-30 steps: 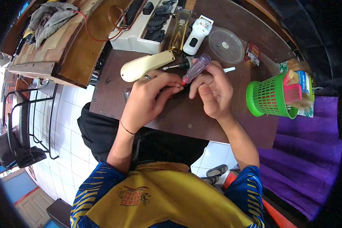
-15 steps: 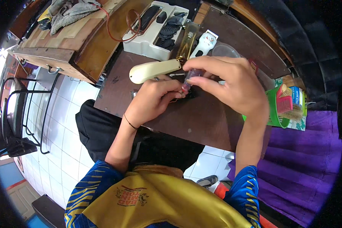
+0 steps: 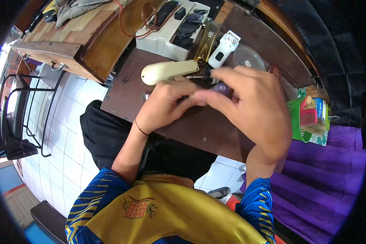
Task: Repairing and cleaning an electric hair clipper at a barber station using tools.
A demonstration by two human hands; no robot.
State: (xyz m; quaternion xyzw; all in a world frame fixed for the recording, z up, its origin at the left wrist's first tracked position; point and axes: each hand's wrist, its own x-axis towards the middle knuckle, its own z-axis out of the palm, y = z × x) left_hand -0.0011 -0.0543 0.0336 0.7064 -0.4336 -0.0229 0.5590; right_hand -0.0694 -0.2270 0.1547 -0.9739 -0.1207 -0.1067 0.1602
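Screwdriver [image 3: 222, 88]: pinched by right hand [image 3: 256, 107], at three o'clock from left hand [image 3: 164, 101]; best kept straight, turned gently.
Left hand: grip cannot be told, fingertips hidden; best braced against table [image 3: 191, 130].

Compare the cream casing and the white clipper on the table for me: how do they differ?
The cream casing is plain, while the white clipper carries coloured decoration and a dark panel. The casing points mostly sideways across the picture; the clipper points mostly up it. The casing shows no blade, whereas the clipper has a head at its far end. Both are pale and elongated.
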